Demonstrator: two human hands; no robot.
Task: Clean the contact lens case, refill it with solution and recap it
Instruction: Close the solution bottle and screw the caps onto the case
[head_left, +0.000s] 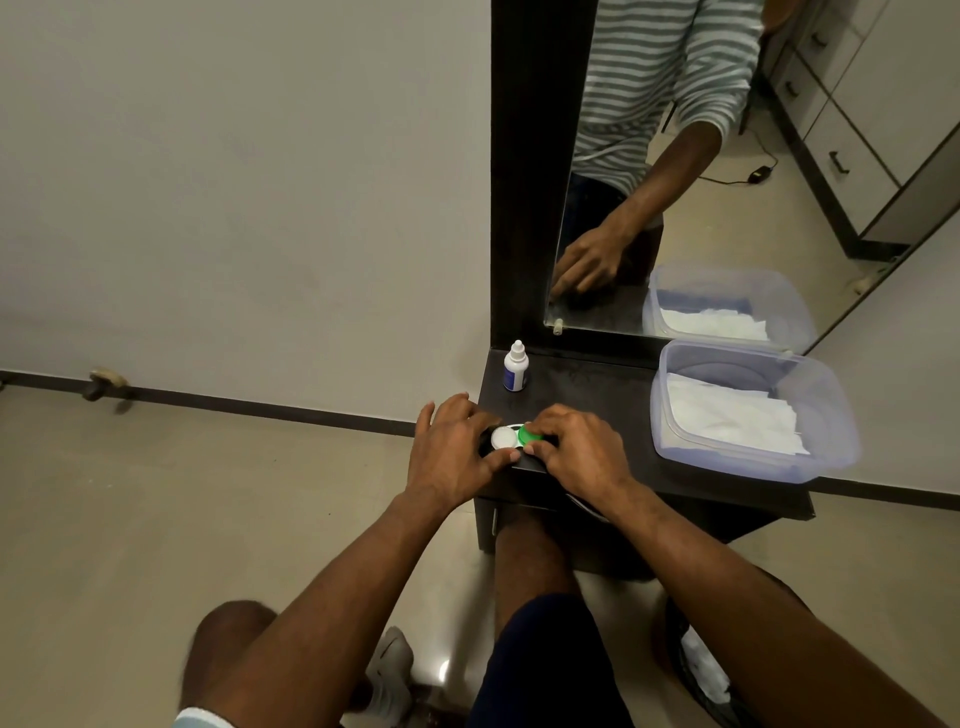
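A small plastic contact lens case (511, 438) with one round white cap (503, 438) and one ribbed green cap (529, 434) sat at the near left corner of a dark, matte counter (602, 400). The left hand (457, 447) pinched the case's white side between thumb and fingers; the right hand (576, 447) gripped the green cap. Beyond them stood a little white dropper bottle (516, 366). At the right lay a clear plastic tub (748, 410) of white tissues. A mirror (675, 156) rose behind, above beige floor tiles.
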